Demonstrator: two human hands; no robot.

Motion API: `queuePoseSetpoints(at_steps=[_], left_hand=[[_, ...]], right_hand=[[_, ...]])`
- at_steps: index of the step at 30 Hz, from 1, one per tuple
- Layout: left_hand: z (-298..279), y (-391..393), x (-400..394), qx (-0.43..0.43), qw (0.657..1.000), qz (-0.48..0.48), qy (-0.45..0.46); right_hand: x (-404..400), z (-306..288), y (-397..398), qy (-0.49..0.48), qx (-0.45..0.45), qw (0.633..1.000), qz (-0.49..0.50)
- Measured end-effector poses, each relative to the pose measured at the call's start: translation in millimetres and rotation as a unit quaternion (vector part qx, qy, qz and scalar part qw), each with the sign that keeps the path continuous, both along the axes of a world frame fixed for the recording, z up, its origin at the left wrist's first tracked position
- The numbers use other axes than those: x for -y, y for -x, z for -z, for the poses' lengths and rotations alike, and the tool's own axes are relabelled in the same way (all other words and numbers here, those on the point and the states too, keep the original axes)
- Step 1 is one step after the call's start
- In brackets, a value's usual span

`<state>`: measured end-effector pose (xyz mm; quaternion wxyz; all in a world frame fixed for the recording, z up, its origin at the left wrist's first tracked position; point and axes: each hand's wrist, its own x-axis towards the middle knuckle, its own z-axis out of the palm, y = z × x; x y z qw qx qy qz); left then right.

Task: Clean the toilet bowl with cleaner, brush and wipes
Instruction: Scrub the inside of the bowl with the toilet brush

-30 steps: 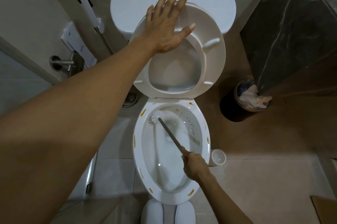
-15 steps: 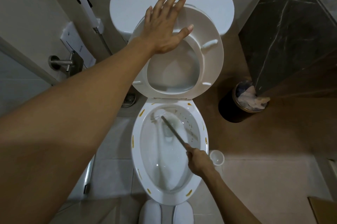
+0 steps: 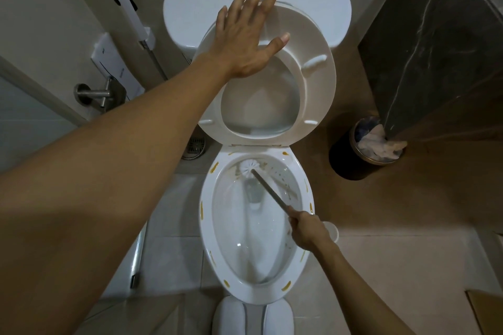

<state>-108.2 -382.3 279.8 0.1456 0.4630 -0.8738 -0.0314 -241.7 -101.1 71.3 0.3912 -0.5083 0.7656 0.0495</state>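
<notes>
Left hand flat, fingers spread on glossy oval seat, right hand fingers gripping thin-handled brush.

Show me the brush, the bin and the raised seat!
brush (image 3: 249,168): head view, on the white bristle head at the back of the bowl.
bin (image 3: 347,164): head view, on its dark side wall.
seat (image 3: 317,81): head view, on the right of the upturned ring.

Glossy ceramic bowl; matt metal brush handle.
</notes>
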Motion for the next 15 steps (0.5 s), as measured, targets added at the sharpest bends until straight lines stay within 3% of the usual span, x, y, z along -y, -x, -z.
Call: queuePoseSetpoints(at_steps=[6, 11, 15], left_hand=[[-1.6, -1.1, 0.2, 0.004, 1.000, 0.001, 0.001], [-1.4, -0.6, 0.5, 0.001, 1.000, -0.001, 0.001], [0.3, -1.0, 1.3, 0.001, 1.000, 0.000, 0.004]], right_hand=[[5.7, -14.5, -5.7, -0.067, 0.083, 0.994, -0.026], [28.8, -56.0, 13.5, -0.209, 0.084, 0.971, -0.080], [41.2, -62.0, 3.3, -0.158, 0.046, 0.980, -0.113]])
